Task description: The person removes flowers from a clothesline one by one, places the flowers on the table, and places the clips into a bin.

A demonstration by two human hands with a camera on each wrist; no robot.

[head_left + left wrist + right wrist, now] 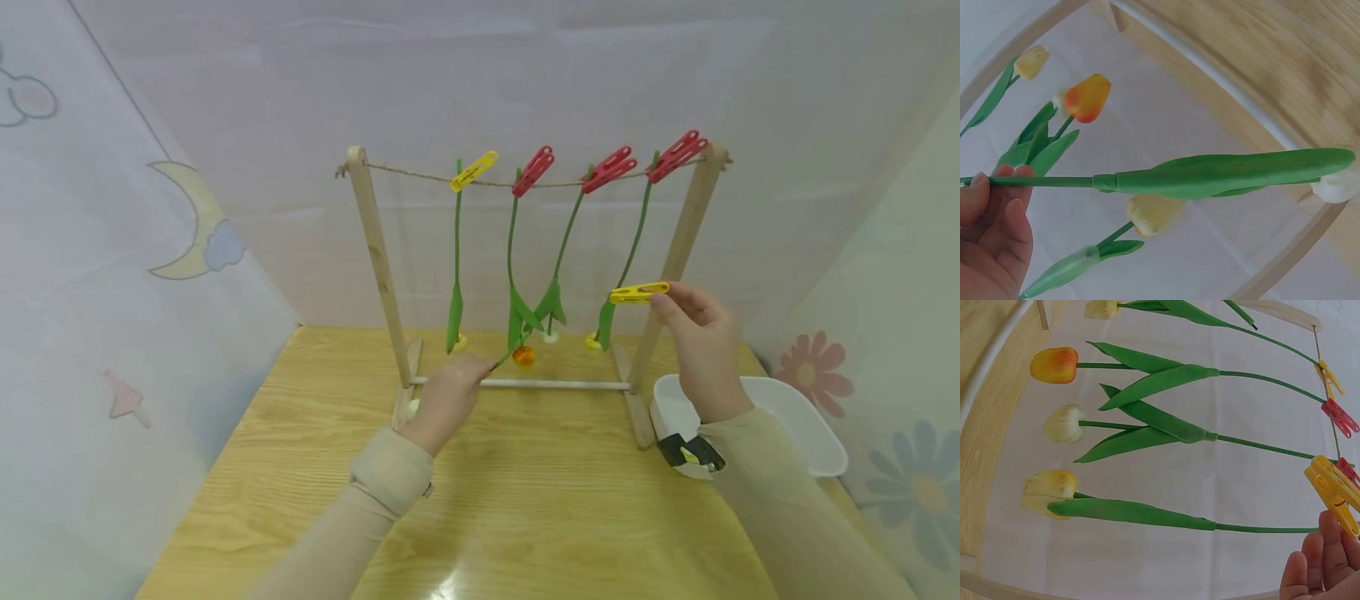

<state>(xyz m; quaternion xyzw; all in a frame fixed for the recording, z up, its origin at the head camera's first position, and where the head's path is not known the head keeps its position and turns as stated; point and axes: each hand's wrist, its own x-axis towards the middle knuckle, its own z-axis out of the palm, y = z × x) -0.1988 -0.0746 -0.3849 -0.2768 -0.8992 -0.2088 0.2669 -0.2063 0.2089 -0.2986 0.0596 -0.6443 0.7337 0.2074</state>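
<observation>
My left hand pinches the green stem of an artificial tulip; its white bloom shows at the right edge of the left wrist view. Between the thumb and fingers of my right hand is a yellow clothespin, held in front of the rightmost hanging stem. Several tulips hang bloom-down from a twine line. A second yellow clothespin holds the leftmost; red clothespins hold the others. Their blooms include an orange tulip, a white tulip and a yellow tulip.
The twine runs between two wooden posts, joined low down by a white rod. A white tray stands on the wooden table at the right, partly behind my right wrist. Printed cloth hangs behind and at both sides.
</observation>
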